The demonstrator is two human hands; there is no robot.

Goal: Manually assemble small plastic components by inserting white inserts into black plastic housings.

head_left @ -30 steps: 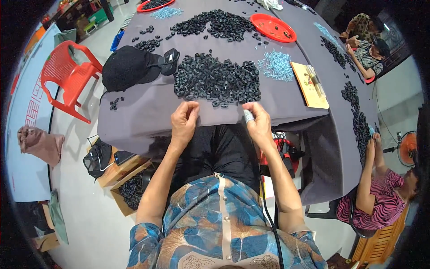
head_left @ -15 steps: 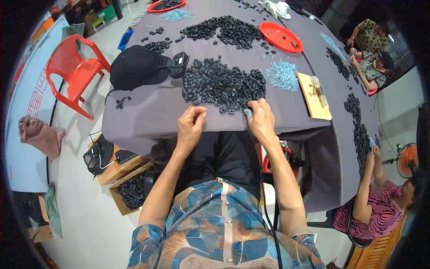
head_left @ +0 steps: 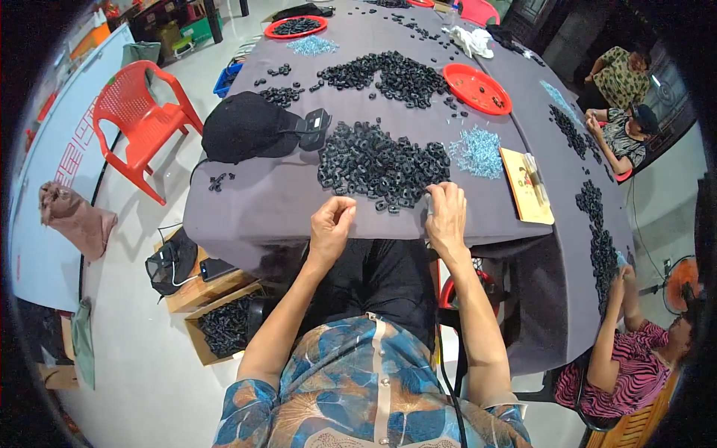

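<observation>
Since the earlier frame, one second before, the right hand (head_left: 447, 216) has drawn closer to the near right corner of the heap of black ring-shaped pieces (head_left: 381, 168) and turned its back more squarely upward; the left hand (head_left: 331, 228) keeps nearly the same pose. The head view has also shifted, so more of the table's far end shows.

Both forearms enter from below, roughly parallel, over the near edge of the grey tablecloth (head_left: 261, 194). The left hand is tilted inward, thumb and index tips brought together, the other fingers curled; whether a piece sits between the tips cannot be told. The right hand points away from the body, knuckles uppermost, fingers bent downward. Its fingertips are partly hidden behind the hand, so neither their spacing nor any hold on a piece can be made out. A grey covering (head_left: 429, 201) on one digit is seen only edge-on.

The heap lies on the cloth in front of and between the hands, its long axis running left to right, with a blunt bulge toward the wearer. Single pieces point in mixed directions, and many overlap. Just right of it lies a heap of light-blue slivers (head_left: 476, 153), too small to resolve individually.
</observation>
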